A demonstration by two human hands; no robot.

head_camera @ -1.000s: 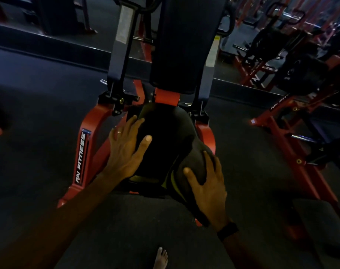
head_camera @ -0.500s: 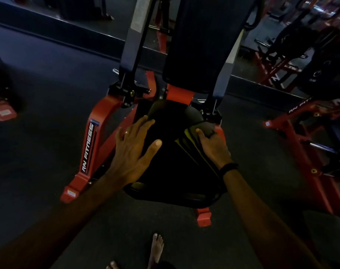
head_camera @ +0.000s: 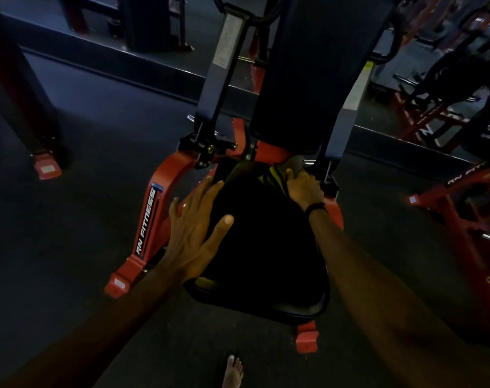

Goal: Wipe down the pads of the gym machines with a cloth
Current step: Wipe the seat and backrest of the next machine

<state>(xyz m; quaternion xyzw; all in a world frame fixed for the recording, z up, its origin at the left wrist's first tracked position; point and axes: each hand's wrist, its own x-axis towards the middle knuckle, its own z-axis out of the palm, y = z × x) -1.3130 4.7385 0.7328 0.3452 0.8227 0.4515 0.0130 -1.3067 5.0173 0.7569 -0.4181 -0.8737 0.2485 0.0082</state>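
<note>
Black padded seat (head_camera: pixel 263 247) gets steadied by the flat, spread left hand (head_camera: pixel 195 233) while the right hand (head_camera: pixel 304 187) clutches the dark yellow-striped cloth (head_camera: pixel 277 175) at the rear edge, where firm, overlapping passes would likely serve best.

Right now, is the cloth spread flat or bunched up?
Bunched: the cloth is gathered under the right hand at the seat pad's far end.

Single head view – looks forward and down, close over the seat pad (head_camera: pixel 266 242)
</note>
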